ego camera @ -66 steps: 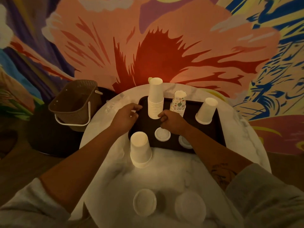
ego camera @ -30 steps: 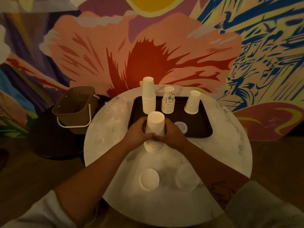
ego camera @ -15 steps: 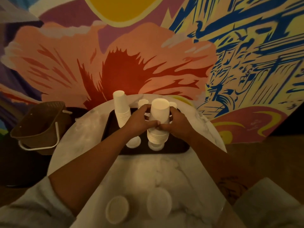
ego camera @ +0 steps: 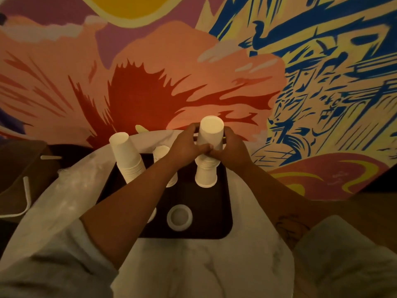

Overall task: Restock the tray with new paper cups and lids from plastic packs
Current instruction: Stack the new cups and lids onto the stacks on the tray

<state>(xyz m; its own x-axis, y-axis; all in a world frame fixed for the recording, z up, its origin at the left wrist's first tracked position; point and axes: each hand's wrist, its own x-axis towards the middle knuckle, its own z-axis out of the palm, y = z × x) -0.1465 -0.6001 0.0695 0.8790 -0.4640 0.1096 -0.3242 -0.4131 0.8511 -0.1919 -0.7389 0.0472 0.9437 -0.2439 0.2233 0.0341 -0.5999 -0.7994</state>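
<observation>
Both our left hand [ego camera: 184,147] and right hand [ego camera: 233,150] grip one stack of paper cups [ego camera: 210,132] over the tray [ego camera: 206,211].
Fingers curl round the stack at mid height, centre frame, directly over a single upturned cup [ego camera: 205,178] standing on the tray. We judge the stack light, thin-walled and easily crushed, its nested cups apt to slide apart, so a gentle hold low near the rims suits best.

My left forearm [ego camera: 137,201] hides most of one lid [ego camera: 153,215], my left hand [ego camera: 184,147] and right hand [ego camera: 233,153] cover the middle of the held stack [ego camera: 211,133], and the basket [ego camera: 20,164] runs off frame left.
</observation>
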